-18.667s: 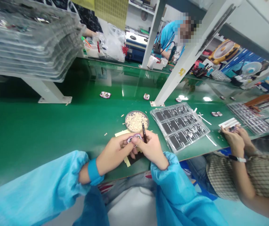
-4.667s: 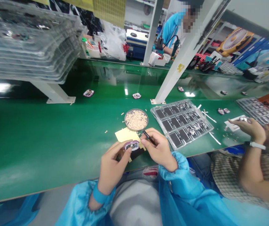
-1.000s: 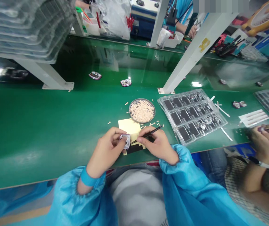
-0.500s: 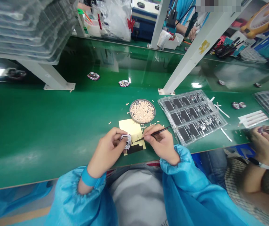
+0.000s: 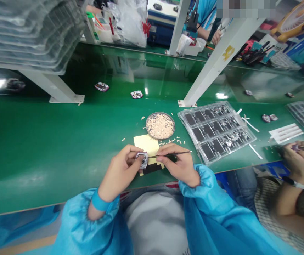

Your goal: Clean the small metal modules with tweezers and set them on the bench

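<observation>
My left hand is closed on a small whitish, purple-edged device housing near the front of the green table. Between the fingers of my right hand is a thin dark stick tool, nearly level, its left tip at the housing. Under and behind the housing lies a yellow sheet with a black patch at its front. A round dish full of small beige pieces stands behind the sheet, with several loose pieces around it.
To the right lies a clear tray of dark parts. Two more housings rest further back. White posts rise from the table. At the right edge are a person's hands; stacked trays stand upper left.
My right hand has shifted slightly left, and the tool has swung to nearly level, its tip moving from the yellow sheet to the housing. My left hand still holds the housing.
</observation>
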The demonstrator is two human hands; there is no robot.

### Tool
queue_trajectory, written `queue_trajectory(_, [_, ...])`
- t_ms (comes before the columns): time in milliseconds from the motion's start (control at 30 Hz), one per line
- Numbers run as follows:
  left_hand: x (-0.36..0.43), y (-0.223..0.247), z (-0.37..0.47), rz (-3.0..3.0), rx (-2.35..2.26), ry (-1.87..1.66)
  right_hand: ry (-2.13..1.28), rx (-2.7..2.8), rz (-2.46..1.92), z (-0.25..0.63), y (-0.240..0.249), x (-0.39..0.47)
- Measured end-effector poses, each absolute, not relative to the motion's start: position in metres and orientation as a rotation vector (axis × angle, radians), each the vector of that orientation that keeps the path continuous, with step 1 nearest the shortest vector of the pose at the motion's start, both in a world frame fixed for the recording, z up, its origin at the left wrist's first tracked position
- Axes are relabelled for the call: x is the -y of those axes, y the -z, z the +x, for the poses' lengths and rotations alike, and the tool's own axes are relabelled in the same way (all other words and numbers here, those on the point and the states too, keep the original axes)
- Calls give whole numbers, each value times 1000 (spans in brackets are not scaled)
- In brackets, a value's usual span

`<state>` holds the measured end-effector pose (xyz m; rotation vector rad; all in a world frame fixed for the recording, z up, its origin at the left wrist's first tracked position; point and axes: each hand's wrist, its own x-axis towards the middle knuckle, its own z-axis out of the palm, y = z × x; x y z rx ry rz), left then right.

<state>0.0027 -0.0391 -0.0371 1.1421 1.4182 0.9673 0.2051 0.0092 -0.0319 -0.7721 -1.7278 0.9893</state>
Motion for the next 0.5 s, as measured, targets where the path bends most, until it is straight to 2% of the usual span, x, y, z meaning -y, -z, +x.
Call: queue_trajectory(500, [40, 37, 2, 1126, -1378, -980, -755, 1996, -613, 206, 35, -5])
